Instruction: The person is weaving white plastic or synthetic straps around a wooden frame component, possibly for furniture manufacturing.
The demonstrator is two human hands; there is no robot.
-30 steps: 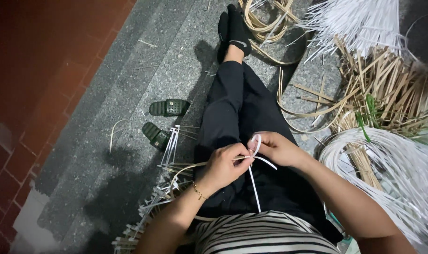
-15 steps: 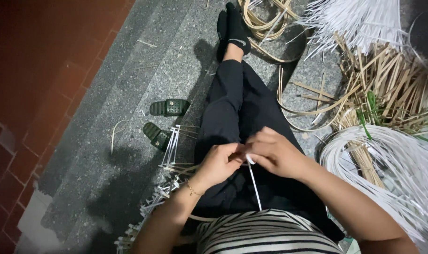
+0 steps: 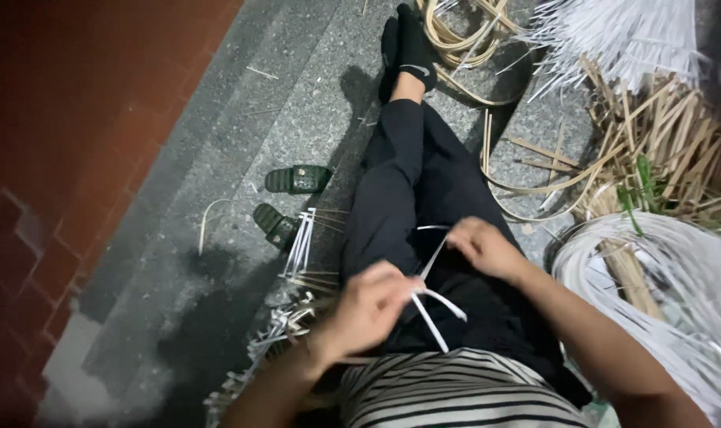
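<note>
White strips (image 3: 432, 285), thin and flat, ran between the person's two hands above the lap, their long axis slanting from the lower left hand up toward the right hand. The left hand (image 3: 370, 307) was closed around the strips' near portion, fingers curled tight, with loose ends trailing just beyond its knuckles, down toward the striped shirt (image 3: 455, 392). The right hand (image 3: 481, 246), a little farther out and to the right of the left one, pinched the strips' upper end, where they bent over into a small loop; its fingers were blurred, so the exact grip could not be told. The left hand sat nearer the body, the right nearer the knees, and the strips lay taut between them.

Below both hands were the black trousers (image 3: 408, 190) of the seated person, legs stretched away. To the left of the left hand lay a bundle of woven strips (image 3: 297, 261) on the grey stone floor (image 3: 242, 143), and beyond it a pair of dark green sandals (image 3: 285, 202). To the right of the right hand sat a coil of white strips (image 3: 661, 277). Farther off lay a heap of tan cane (image 3: 661, 143) and, past the black-socked foot (image 3: 412, 47), a fan of white strips (image 3: 622, 32).
</note>
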